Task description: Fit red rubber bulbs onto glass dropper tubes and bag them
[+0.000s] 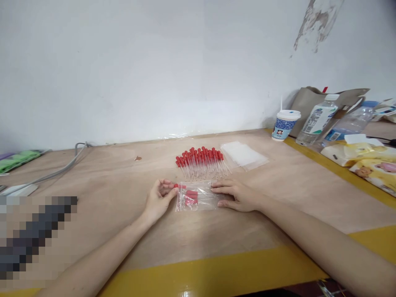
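A clear zip bag (204,198) lies flat in front of me with several red-bulbed droppers (192,197) inside, their bulbs toward its left end. At that left end my left hand (161,197) pinches the red bulb of one dropper (176,186), whose body runs into the bag's mouth. My right hand (238,194) rests over the bag's right end, fingers stretched out and pressing on the plastic. Just beyond the bag lies a pile of glass-tubed droppers with red bulbs (202,156), bulbs pointing away from me.
Flat clear bags (247,154) are stacked right of the pile. Far right stand a paper cup (285,126), a water bottle (318,119) and a grey bag (301,105), with yellow packets (377,169) nearer. A grey cable (58,170) and green items (21,160) lie left.
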Demonstrator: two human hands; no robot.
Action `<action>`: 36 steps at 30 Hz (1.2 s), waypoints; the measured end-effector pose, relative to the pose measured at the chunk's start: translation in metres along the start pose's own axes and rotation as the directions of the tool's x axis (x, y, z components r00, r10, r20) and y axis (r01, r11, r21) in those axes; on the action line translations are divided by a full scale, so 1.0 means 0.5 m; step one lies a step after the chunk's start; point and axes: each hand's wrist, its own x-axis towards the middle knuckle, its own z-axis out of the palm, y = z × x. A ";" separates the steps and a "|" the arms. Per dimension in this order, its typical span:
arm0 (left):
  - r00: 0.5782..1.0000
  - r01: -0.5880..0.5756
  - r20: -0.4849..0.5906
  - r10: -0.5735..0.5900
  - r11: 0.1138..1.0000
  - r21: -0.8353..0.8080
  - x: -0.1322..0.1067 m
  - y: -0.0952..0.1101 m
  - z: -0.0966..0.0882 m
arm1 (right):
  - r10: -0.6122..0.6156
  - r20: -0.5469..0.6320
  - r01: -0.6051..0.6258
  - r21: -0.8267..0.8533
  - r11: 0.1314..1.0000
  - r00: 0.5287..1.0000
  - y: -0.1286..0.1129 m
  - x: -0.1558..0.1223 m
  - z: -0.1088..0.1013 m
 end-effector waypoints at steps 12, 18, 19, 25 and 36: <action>0.961 -0.124 0.262 0.092 0.986 0.108 -0.009 -0.004 0.014 | 0.012 -0.008 -0.012 0.015 1.000 1.000 0.002 0.000 0.001; 0.968 -0.107 0.239 0.074 0.986 0.130 -0.009 -0.009 0.012 | 0.055 -0.037 -0.057 -0.042 0.997 0.998 0.004 -0.001 -0.005; 0.969 -0.096 0.239 0.065 0.988 0.124 -0.009 -0.009 0.013 | 0.064 -0.038 -0.066 -0.047 0.997 0.997 0.003 -0.001 -0.006; 0.975 -0.046 0.220 0.014 0.989 0.138 -0.010 -0.008 0.014 | 0.098 -0.046 -0.099 -0.019 0.995 0.994 0.001 -0.001 -0.006; 0.949 -0.105 0.306 0.080 0.992 0.063 -0.012 -0.022 0.010 | 0.111 -0.016 -0.112 -0.035 0.993 0.994 -0.001 0.001 -0.009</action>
